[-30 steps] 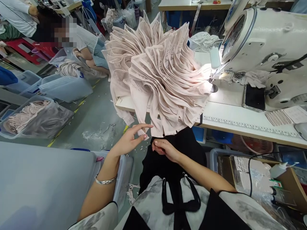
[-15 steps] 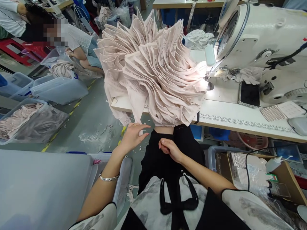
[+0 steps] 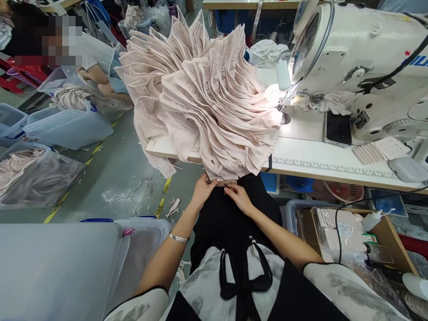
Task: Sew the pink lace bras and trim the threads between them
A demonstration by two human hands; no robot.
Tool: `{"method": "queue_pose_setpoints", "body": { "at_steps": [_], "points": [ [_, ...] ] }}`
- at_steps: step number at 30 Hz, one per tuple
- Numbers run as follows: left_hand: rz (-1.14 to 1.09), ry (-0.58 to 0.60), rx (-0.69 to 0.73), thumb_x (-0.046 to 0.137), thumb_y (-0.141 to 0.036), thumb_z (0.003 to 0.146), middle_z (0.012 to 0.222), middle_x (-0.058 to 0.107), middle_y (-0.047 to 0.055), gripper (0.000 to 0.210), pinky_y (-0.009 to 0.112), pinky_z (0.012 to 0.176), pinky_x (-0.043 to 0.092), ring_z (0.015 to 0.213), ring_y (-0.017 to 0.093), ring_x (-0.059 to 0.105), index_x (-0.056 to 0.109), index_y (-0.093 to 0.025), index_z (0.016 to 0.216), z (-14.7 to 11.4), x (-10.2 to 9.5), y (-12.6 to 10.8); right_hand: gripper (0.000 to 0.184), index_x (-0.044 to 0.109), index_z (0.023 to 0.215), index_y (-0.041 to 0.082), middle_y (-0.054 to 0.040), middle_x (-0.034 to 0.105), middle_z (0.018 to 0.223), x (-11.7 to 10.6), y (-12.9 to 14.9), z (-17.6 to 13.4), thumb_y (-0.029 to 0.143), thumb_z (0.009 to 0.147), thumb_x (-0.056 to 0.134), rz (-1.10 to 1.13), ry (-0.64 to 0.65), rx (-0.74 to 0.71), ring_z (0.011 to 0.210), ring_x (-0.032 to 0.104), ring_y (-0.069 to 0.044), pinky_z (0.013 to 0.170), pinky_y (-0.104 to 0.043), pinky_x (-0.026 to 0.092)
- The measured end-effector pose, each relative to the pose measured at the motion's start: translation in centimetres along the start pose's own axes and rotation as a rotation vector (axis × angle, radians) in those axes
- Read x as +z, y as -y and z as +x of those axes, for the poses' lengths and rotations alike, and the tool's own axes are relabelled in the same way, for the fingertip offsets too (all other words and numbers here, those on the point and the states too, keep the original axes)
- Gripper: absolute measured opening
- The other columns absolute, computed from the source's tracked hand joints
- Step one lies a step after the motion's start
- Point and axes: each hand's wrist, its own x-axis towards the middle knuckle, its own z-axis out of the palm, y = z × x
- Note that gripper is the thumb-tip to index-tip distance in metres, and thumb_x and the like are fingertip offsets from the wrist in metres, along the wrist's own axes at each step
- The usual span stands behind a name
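A thick bundle of pale pink fabric pieces (image 3: pixel 214 102), some with lace patterns, lies fanned over the table end and hangs past its front edge. At the bundle's lower hem, my left hand (image 3: pixel 203 191) pinches the edge of one piece between thumb and fingers. Just right of it, my right hand (image 3: pixel 239 198) is closed above my lap, its fingertips close to the same hem. A small dark tip shows at those fingers, too small to name. The right end of the bundle sits under the lit needle area of a white sewing machine (image 3: pixel 337 49).
A phone (image 3: pixel 338 129) and a stack of pale pieces (image 3: pixel 381 149) lie on the table (image 3: pixel 314 162). Plastic bins (image 3: pixel 70 127) stand left; a lidded bin (image 3: pixel 60 263) is close by my left. A cardboard box (image 3: pixel 389 240) sits right. Another person (image 3: pixel 96 62) sits at upper left.
My left hand has moved right and up to the fabric's hem and pinched it. A pale scrap now shows near the floor below. My right hand has risen slightly. The whole view has shifted.
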Motion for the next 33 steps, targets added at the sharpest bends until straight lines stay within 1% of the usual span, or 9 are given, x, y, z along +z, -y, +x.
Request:
{"method": "queue_pose_setpoints", "body": {
  "at_steps": [4,12,15,20,25,27,29,31,33],
  "points": [
    [-0.083,-0.057,-0.047,0.069,-0.054,0.065,0.054,0.056,-0.002,0.039,0.027,0.063,0.041,0.057,0.013,0.051,0.058,-0.017,0.065,-1.2,0.2,0.6,0.039,0.058,0.065,0.017,0.0038,0.037,0.055,-0.2,-0.4,-0.7,0.054,0.08,0.059,-0.007,0.016,-0.005,0.056,0.032,-0.01,0.054,-0.025,0.022],
    [-0.198,-0.09,-0.083,0.072,-0.044,0.063,0.06,0.058,-0.002,0.03,0.025,0.064,0.042,0.059,0.011,0.05,0.062,-0.016,0.067,-2.9,0.2,0.1,0.046,0.059,0.063,0.017,0.0026,0.043,0.056,0.9,0.9,-0.6,0.06,0.079,0.06,0.048,0.13,-0.027,0.056,0.034,-0.01,0.055,-0.025,0.024],
    [-0.216,-0.109,-0.096,0.071,-0.043,0.062,0.06,0.057,-0.002,0.029,0.025,0.064,0.041,0.058,0.011,0.049,0.061,-0.016,0.069,-2.5,0.3,0.4,0.046,0.058,0.062,0.017,0.0024,0.043,0.057,-0.1,1.1,-1.3,0.06,0.079,0.06,0.072,0.102,-0.038,0.055,0.033,-0.009,0.054,-0.025,0.024],
    [-0.201,-0.11,-0.108,0.07,-0.046,0.063,0.058,0.054,-0.002,0.032,0.026,0.064,0.042,0.058,0.011,0.049,0.057,-0.017,0.066,-2.3,0.2,0.6,0.046,0.055,0.072,0.019,0.0068,0.027,0.051,-3.0,0.4,-1.0,0.063,0.084,0.05,0.128,-0.067,-0.025,0.049,0.024,-0.009,0.05,-0.025,0.017],
    [-0.129,-0.106,-0.096,0.065,-0.051,0.067,0.062,0.054,-0.001,0.035,0.029,0.066,0.043,0.062,0.014,0.051,0.056,-0.017,0.069,-2.4,-0.1,0.6,0.044,0.061,0.072,0.016,0.0054,0.033,0.052,-4.0,1.4,-0.1,0.06,0.079,0.061,0.12,-0.002,-0.037,0.051,0.027,-0.008,0.051,-0.026,0.017],
    [-0.083,-0.171,-0.08,0.064,-0.049,0.069,0.071,0.056,0.001,0.033,0.031,0.069,0.044,0.068,0.016,0.053,0.057,-0.017,0.078,-2.7,-0.3,0.5,0.045,0.061,0.068,0.016,0.0045,0.035,0.053,-4.0,2.1,-0.4,0.059,0.079,0.06,0.125,0.023,-0.051,0.052,0.027,-0.008,0.052,-0.026,0.017],
    [0.07,-0.375,0.05,0.064,-0.043,0.073,0.088,0.057,0.005,0.033,0.034,0.076,0.043,0.081,0.019,0.054,0.056,-0.018,0.093,-3.3,-0.3,0.1,0.045,0.061,0.063,0.016,0.0032,0.038,0.055,-4.1,2.6,-0.9,0.058,0.079,0.061,0.135,0.051,-0.064,0.052,0.028,-0.008,0.053,-0.026,0.018],
    [0.331,-0.548,0.342,0.064,-0.037,0.078,0.1,0.055,0.009,0.034,0.039,0.085,0.042,0.094,0.023,0.053,0.055,-0.018,0.104,-3.8,0.3,-0.4,0.044,0.062,0.062,0.015,0.0015,0.043,0.057,-4.4,2.9,-1.7,0.055,0.079,0.064,0.148,0.086,-0.071,0.053,0.03,-0.008,0.053,-0.026,0.018],
    [0.6,-0.433,0.665,0.063,-0.034,0.082,0.106,0.057,0.012,0.03,0.043,0.093,0.038,0.103,0.026,0.053,0.058,-0.019,0.108,-3.8,1.4,-1.0,0.044,0.063,0.062,0.014,0.0015,0.043,0.057,-4.7,3.0,-2.3,0.055,0.078,0.064,0.177,0.101,-0.074,0.051,0.03,-0.007,0.052,-0.026,0.018]
  ]
}}
